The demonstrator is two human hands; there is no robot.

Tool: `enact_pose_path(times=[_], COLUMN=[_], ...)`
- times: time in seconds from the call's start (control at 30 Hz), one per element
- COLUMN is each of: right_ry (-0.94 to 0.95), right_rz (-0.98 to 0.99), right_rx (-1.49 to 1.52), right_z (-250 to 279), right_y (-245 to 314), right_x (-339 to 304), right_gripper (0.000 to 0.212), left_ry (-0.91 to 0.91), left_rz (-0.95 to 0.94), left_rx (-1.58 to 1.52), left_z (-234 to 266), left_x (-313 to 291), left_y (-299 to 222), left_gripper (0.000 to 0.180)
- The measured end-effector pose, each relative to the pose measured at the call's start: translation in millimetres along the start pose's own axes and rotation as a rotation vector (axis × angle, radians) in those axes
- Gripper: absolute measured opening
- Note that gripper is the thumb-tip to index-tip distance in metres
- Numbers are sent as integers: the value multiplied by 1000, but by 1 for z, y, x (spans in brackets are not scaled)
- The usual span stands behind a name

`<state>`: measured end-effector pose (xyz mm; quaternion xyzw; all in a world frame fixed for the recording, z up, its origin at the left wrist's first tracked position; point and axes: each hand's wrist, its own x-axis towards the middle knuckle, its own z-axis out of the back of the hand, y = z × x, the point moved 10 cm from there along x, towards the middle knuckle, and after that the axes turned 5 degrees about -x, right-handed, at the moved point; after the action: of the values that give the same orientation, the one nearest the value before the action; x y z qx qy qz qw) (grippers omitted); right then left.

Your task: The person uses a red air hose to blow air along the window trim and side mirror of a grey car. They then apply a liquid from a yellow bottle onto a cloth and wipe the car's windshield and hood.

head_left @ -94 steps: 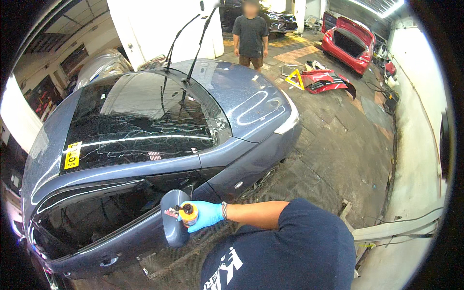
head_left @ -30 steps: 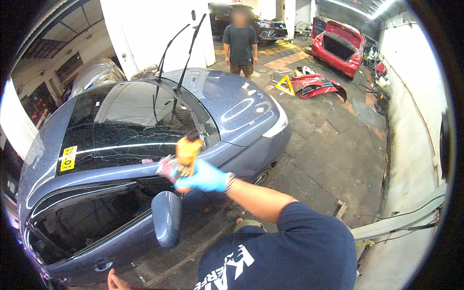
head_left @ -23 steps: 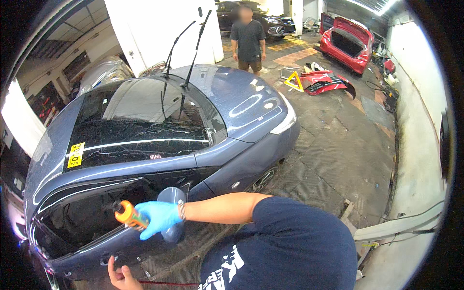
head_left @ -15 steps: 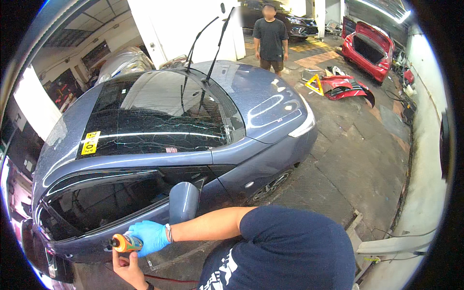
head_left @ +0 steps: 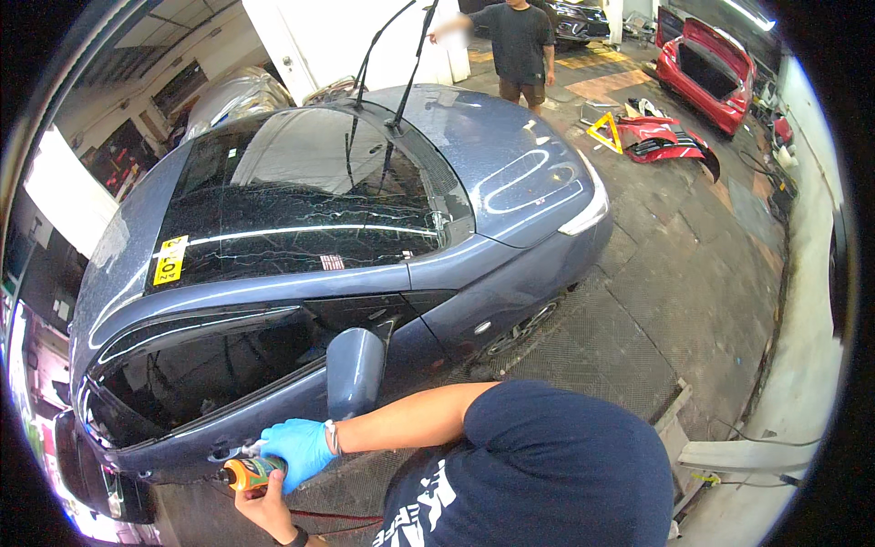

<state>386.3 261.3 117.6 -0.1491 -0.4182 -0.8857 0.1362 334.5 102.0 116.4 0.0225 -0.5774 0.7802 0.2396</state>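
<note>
My left hand [head_left: 264,509], bare and with a dark band at the wrist, is closed around an orange bottle [head_left: 253,474]. The bottle lies tilted almost sideways, its black cap pointing left toward the car door. Against the bottle's base end is my right hand [head_left: 299,448], in a blue glove with its fingers curled. A small whitish thing [head_left: 251,448] shows at the gloved fingertips; its kind is unclear. Both hands are beside the blue-grey car [head_left: 428,319], close to its door handle [head_left: 221,453] and below the side window [head_left: 219,369].
The side mirror [head_left: 354,369] sticks out just above my right forearm. Both wipers [head_left: 415,68] stand raised off the windscreen. Beyond the bonnet stands a person [head_left: 522,46]. Loose red car parts [head_left: 661,144] and a yellow triangle [head_left: 604,133] lie near a red car [head_left: 706,73].
My left fingers have wrapped around the bottle, where the index finger was raised by its cap. The whitish thing now shows at my gloved fingertips. The other person has lifted an arm sideways.
</note>
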Motion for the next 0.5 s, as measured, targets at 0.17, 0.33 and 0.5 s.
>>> enact_pose_path(times=[0.17,0.33,0.5], right_ry=[23,-582,-269], right_rz=[-206,-212,-429], right_rx=[834,998,1825], right_z=[14,37,6], right_y=[-37,-141,-130], right_x=[-16,-27,-24], right_gripper=[37,61,25], left_ry=[-74,-20,-31], left_rz=[-58,-24,81], left_rx=[-77,-94,-121], left_z=[35,26,32], left_x=[5,-1,-2], left_y=[23,19,24], left_gripper=[36,43,56])
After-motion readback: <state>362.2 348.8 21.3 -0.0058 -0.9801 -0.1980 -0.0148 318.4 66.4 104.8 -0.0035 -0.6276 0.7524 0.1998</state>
